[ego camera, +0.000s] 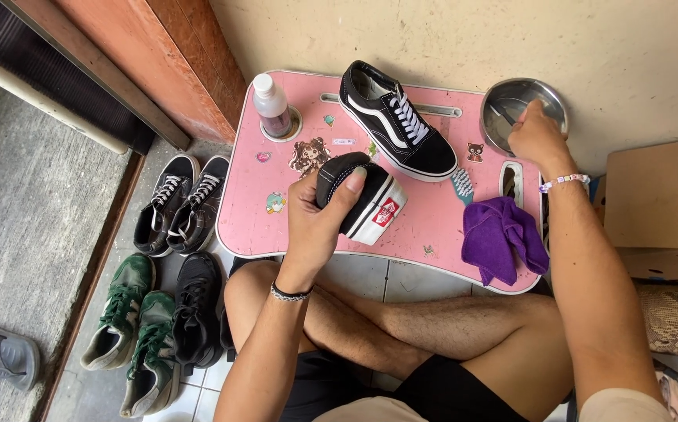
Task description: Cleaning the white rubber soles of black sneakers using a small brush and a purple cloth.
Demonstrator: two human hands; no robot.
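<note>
Left hand [319, 223]: fingers wrapped around a black sneaker [361, 199], heel toward the camera, held over the near middle of the pink surface [432, 223].
Right hand [536, 133]: fingers dipped into the metal bowl [511, 98] at the far right corner; cannot tell what they grip.
Second sneaker [397, 121]: lying on the far side.
Purple cloth [499, 234]: near right edge.
Bottle [271, 105]: far left.

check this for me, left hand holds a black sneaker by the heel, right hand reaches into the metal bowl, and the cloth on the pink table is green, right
Not quite: the cloth is purple, not green, as the head view shows. The rest holds: the left hand holds a black sneaker by the heel, the right hand reaches into the metal bowl, on the pink table.
</note>
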